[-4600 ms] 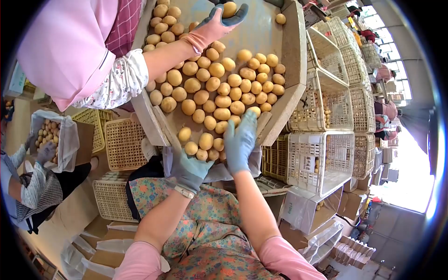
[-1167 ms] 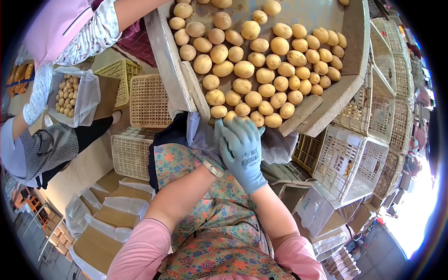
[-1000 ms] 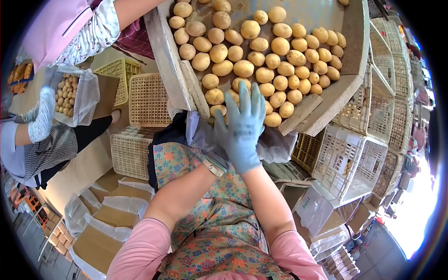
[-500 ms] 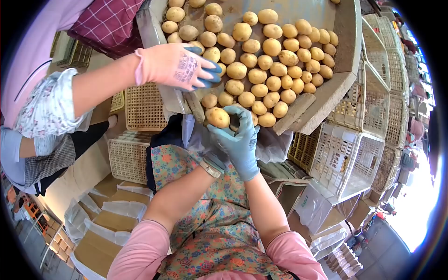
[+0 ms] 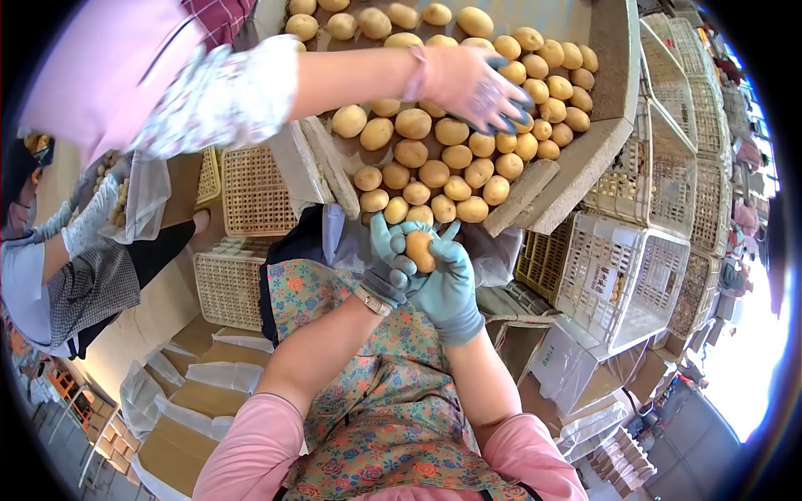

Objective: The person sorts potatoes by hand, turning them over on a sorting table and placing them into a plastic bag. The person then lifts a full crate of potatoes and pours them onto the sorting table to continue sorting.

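A single small potato (image 5: 419, 251) is held in front of my apron, just below the chute's narrow mouth. My right hand (image 5: 449, 290), in a light blue glove, grips it from the right with the thumb against its side. From the left, the curled gloved fingers of my left hand (image 5: 390, 269) press close around the same potato; part of that hand is hidden behind the right one. Directly beyond my fingertips, loose potatoes (image 5: 434, 174) lie on the sorting chute (image 5: 622, 54) between its wooden side pieces.
A co-worker's gloved hand (image 5: 483, 88) and forearm reach across the chute from the left. Stacked plastic crates (image 5: 606, 275) stand at right, more crates (image 5: 255, 190) at left. Lined cardboard boxes (image 5: 188, 426) sit lower left. Another person (image 5: 92, 267) works at far left.
My hands have drawn back from the chute's mouth and come together around a potato. The co-worker's hand has swept right across the potatoes, and several of these have shifted.
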`<act>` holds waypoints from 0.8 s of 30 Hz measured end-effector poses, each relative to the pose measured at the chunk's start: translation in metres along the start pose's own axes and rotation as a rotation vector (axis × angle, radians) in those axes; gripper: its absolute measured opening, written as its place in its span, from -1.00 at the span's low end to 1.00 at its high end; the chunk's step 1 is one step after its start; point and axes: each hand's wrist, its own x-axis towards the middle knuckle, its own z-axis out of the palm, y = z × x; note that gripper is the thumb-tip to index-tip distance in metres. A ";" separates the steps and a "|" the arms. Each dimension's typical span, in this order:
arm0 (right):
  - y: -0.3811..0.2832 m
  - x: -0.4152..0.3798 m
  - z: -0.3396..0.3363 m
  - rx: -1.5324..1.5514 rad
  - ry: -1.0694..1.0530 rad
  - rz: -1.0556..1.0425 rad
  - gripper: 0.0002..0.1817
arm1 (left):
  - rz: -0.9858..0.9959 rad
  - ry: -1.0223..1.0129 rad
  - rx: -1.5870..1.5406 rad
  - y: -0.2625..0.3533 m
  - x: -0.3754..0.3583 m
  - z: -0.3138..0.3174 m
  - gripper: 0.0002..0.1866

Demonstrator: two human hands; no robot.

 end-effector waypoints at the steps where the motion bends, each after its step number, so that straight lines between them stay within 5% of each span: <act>1: -0.002 -0.002 0.000 0.015 -0.014 -0.003 -0.59 | 0.157 -0.131 -0.222 -0.032 0.000 -0.004 -0.51; 2: -0.004 -0.003 0.000 0.027 -0.030 -0.009 -0.68 | 0.338 -0.294 -0.524 -0.061 0.000 -0.004 -0.51; 4: 0.002 -0.010 -0.013 -0.233 0.149 -0.166 -0.73 | -0.261 -0.007 0.246 0.044 0.012 -0.005 -0.06; 7: 0.007 -0.026 -0.048 -0.214 0.138 -0.155 -0.75 | -0.497 -0.139 -0.127 0.038 0.015 -0.012 -0.03; 10: 0.013 -0.050 -0.076 -0.014 0.013 -0.088 -0.77 | -0.106 0.076 0.488 0.033 0.010 0.006 -0.09; 12: 0.017 -0.070 -0.071 -0.089 0.217 -0.164 -0.80 | -0.050 0.215 0.271 0.025 0.011 0.020 -0.10; 18: 0.001 -0.096 -0.141 0.163 0.200 0.020 -0.66 | -0.016 0.257 0.296 0.022 0.013 0.022 -0.11; 19: -0.003 -0.095 -0.143 0.264 0.500 0.006 -0.70 | -0.026 0.260 0.229 0.021 0.015 0.025 -0.12; 22: -0.073 -0.101 -0.157 0.434 0.657 -0.034 -0.79 | -0.069 0.231 0.264 0.024 0.018 0.019 -0.14; 23: -0.124 -0.103 -0.134 0.326 0.551 -0.074 -0.86 | -0.073 0.217 0.253 0.020 0.021 0.024 -0.16; 24: -0.184 -0.097 -0.171 -0.154 0.029 -0.392 -0.88 | -0.075 0.213 0.243 0.015 0.023 0.030 -0.18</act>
